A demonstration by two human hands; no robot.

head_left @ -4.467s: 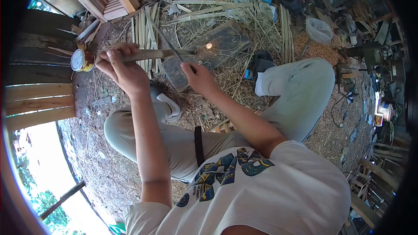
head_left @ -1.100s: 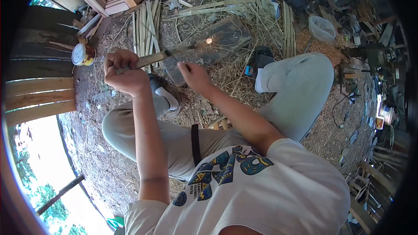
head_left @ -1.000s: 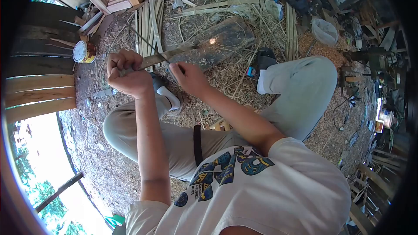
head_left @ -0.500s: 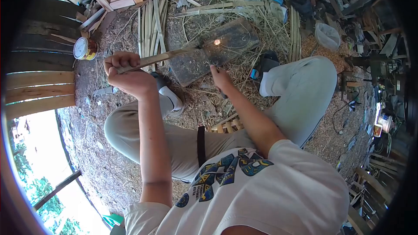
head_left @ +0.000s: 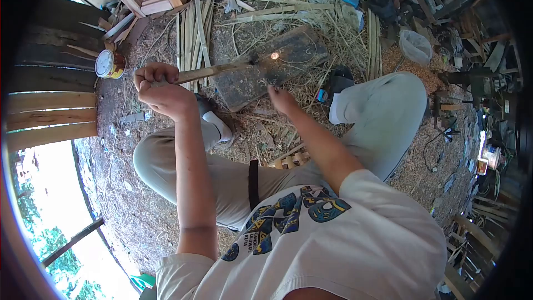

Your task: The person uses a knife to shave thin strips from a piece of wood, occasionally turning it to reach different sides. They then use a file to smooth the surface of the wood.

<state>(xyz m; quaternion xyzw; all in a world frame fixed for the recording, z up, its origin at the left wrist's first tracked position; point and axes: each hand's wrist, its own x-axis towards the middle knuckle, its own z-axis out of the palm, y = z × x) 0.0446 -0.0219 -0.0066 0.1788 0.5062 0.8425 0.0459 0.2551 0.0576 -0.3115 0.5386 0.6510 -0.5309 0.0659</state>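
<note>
My left hand is closed round the near end of a long wooden strip. The strip slants up to the right, and its far end lies over a dark, worn wooden board on the ground. My right hand is closed at the board's lower edge, on a slim handled tool whose working end blurs into the dark wood. A bright round spot of light shows on the board, beyond the strip's tip. Both my feet are beside the board, one on each side.
Cut strips lie in a bundle left of the board, with more beyond it. A paint bucket stands by the slatted wall at left. Shavings and fibres cover the floor. A clear plastic bag sits at right, near scrap wood.
My right hand has shifted slightly, and its tool shows less clearly than before. My left hand still grips the strip in nearly the same place.
</note>
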